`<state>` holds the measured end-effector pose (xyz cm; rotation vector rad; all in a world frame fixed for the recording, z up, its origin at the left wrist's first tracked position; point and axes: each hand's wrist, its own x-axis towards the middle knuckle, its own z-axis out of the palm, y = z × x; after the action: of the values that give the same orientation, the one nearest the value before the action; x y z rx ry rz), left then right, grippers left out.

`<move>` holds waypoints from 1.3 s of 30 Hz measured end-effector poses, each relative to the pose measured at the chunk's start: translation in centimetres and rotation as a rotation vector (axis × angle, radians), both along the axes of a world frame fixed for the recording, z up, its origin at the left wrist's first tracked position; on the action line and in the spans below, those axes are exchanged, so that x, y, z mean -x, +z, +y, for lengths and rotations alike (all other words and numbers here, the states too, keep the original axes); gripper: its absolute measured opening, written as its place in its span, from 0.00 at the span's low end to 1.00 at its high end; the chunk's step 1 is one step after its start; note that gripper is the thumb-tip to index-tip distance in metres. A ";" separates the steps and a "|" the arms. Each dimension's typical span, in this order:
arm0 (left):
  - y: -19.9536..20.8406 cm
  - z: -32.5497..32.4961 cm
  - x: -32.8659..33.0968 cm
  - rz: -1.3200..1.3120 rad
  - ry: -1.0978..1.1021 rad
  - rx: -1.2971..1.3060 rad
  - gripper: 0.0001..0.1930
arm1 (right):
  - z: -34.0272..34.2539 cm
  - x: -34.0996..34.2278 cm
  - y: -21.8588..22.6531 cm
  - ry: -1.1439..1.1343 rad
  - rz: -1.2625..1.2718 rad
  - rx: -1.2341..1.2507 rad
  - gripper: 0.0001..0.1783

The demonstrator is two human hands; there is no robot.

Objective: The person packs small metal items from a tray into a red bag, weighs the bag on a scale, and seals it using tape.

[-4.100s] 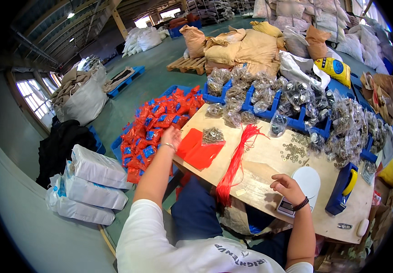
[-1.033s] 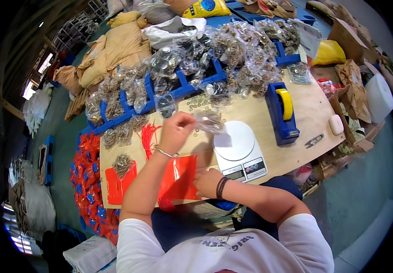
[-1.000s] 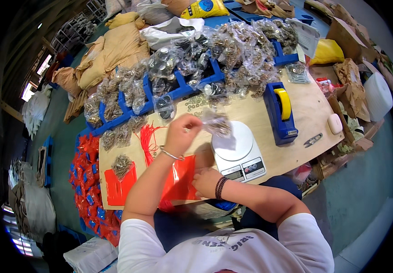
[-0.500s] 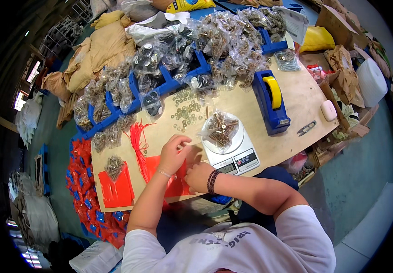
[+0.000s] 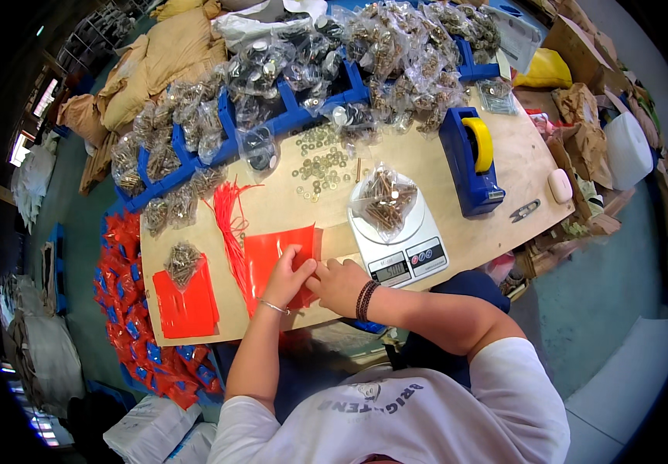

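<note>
Left hand (image 5: 287, 274): my fingers pinch the top red bag (image 5: 276, 259).
Right hand (image 5: 339, 284): curled, grips the bag's near edge.
Done: screw packet (image 5: 384, 203) on scale (image 5: 400, 236).
Left: bagging it.

One white scale (image 5: 398, 232), one blue tape dispenser (image 5: 471, 161), one bag of screws (image 5: 384, 199) on the scale, two hands, left (image 5: 287, 274) and right (image 5: 339, 283).

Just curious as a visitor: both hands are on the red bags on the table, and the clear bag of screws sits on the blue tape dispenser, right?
Not quite. In the head view the clear bag of screws sits on the white scale, not the blue tape dispenser. Both the left hand and right hand are on the red bags.
</note>
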<state>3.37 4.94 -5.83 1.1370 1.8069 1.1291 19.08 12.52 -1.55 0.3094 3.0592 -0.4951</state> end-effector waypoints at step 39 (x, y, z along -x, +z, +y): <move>2.3 0.6 -0.2 -0.011 0.237 0.018 0.06 | 13.4 -3.2 2.5 -0.302 0.261 -0.021 0.34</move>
<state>3.61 5.54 -3.54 0.9219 1.9779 1.2471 22.33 25.92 0.94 0.7750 3.2856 -0.5538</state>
